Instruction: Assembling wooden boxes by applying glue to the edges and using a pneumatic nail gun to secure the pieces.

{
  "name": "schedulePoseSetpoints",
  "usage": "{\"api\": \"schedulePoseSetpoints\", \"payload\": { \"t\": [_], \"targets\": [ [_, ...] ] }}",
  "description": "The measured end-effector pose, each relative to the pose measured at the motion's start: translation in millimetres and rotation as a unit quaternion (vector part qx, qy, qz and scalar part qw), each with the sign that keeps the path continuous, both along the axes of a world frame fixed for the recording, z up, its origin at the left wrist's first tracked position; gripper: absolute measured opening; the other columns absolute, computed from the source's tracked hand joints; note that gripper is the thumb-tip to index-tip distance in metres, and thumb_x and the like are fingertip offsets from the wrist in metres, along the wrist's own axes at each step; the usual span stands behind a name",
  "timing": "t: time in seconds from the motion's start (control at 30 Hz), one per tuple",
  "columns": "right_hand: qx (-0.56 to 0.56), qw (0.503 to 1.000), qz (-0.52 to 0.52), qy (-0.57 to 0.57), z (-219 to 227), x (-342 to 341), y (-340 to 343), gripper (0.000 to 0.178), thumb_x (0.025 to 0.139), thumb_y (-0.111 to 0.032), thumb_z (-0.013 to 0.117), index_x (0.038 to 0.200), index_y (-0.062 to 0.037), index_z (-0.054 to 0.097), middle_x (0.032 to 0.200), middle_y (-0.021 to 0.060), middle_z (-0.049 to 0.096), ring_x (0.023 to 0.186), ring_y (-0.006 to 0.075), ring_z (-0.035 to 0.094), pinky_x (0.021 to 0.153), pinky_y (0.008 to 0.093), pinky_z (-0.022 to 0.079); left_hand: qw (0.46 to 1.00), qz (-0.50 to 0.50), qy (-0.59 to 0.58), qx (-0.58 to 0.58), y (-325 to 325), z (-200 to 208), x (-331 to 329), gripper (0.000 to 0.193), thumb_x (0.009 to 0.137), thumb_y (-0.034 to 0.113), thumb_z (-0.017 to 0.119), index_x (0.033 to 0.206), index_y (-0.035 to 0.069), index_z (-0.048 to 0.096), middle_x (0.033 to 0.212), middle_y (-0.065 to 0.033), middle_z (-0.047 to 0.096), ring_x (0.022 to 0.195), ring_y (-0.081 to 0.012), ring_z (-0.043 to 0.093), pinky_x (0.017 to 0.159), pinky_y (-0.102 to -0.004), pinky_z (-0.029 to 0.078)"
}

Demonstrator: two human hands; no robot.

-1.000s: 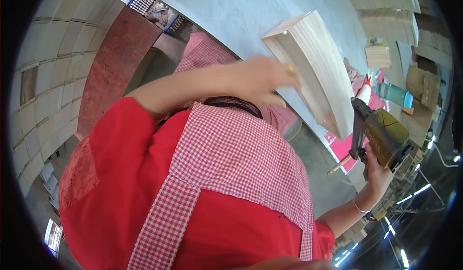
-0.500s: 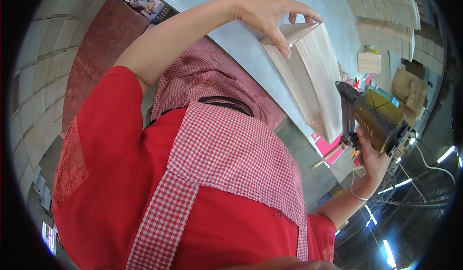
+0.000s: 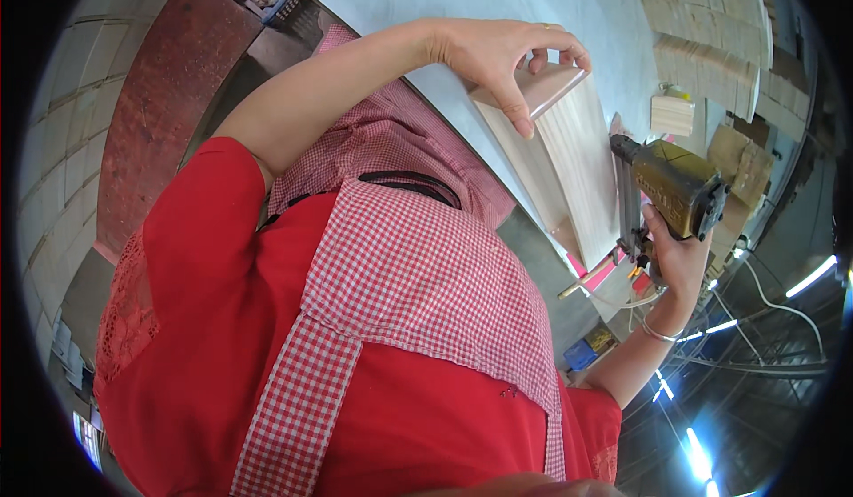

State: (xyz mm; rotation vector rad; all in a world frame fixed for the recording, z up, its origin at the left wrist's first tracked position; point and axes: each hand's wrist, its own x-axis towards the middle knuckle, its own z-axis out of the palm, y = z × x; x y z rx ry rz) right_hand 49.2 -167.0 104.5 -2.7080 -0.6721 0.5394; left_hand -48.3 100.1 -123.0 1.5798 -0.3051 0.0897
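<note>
My left hand (image 3: pixel 487 55) grips the far end of a pale wooden box frame (image 3: pixel 582 173), thumb over one side and fingers over the end board. The frame is long and narrow and lies along the edge of a light-coloured worktable (image 3: pixel 426 71). In my right hand (image 3: pixel 682 264) is a pneumatic nail gun (image 3: pixel 675 186), with a dark yellowish body and a black nose. Its nose and magazine are close beside the frame's right-hand long board; whether they touch it I cannot tell.
Stacks of wooden boards (image 3: pixel 702 71) stand at the far right of the table, near a small wooden block (image 3: pixel 672 115) and cardboard boxes (image 3: pixel 737 168). A thin wooden stick (image 3: pixel 586 275) juts out below the gun. At the upper left are a reddish board (image 3: pixel 169 97) and a plastic crate (image 3: pixel 284 4).
The nail gun has shifted along the frame toward my left hand's end. My left hand keeps its grip, and the whole view has tilted slightly.
</note>
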Motion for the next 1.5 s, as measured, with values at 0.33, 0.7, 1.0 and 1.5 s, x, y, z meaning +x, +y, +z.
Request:
{"api": "schedulePoseSetpoints", "payload": {
  "t": [0.33, 0.7, 1.0, 1.5],
  "targets": [
    [-0.011, 0.979, -0.192, -0.072, 14.6, -1.7, -87.8, 0.028, 0.082, -0.012, 0.079, 0.104, 0.0005, 0.067, 0.072, 0.0021, 0.065, 0.051, 0.0079, 0.053, 0.045, 0.0243, 0.040, 1.000, -0.008, -0.018, -0.006, -5.6, -3.9, -2.8, 0.105, 0.048, 0.036, 0.092, 0.140, 0.015, 0.047, 0.129, -0.0058, 0.052, 0.106, -0.0232, 0.052, 0.090, -0.0350, 0.045],
    [-0.013, 0.956, -0.291, -0.027, -13.8, -51.9, -166.6, 0.022, 0.084, -0.016, 0.078, 0.089, 0.0007, 0.064, 0.057, 0.0004, 0.054, 0.038, 0.0082, 0.044, 0.035, 0.0258, 0.030, 0.999, -0.030, -0.010, -0.026, -8.4, -8.9, -4.0, 0.103, 0.048, 0.036, 0.092, 0.139, 0.016, 0.049, 0.129, -0.0047, 0.053, 0.105, -0.0216, 0.053, 0.090, -0.0342, 0.045],
    [-0.003, 0.936, -0.348, -0.045, -12.0, -61.5, -208.6, 0.025, 0.085, -0.019, 0.078, 0.089, -0.0006, 0.062, 0.054, 0.0004, 0.051, 0.038, 0.0097, 0.044, 0.034, 0.0260, 0.032, 0.999, 0.012, -0.024, -0.019, -11.3, -4.4, -14.8, 0.099, 0.050, 0.034, 0.091, 0.139, 0.016, 0.050, 0.128, -0.0030, 0.053, 0.102, -0.0191, 0.054, 0.089, -0.0328, 0.045],
    [0.031, 0.959, -0.283, -0.005, -19.0, -37.8, -156.3, 0.023, 0.086, -0.015, 0.077, 0.093, -0.0001, 0.062, 0.056, -0.0001, 0.051, 0.039, 0.0082, 0.044, 0.035, 0.0249, 0.032, 0.990, 0.132, -0.047, 0.017, 18.8, -7.8, -22.7, 0.099, 0.051, 0.033, 0.090, 0.139, 0.015, 0.048, 0.119, -0.0017, 0.055, 0.098, -0.0180, 0.054, 0.087, -0.0320, 0.046]
  ]
}}
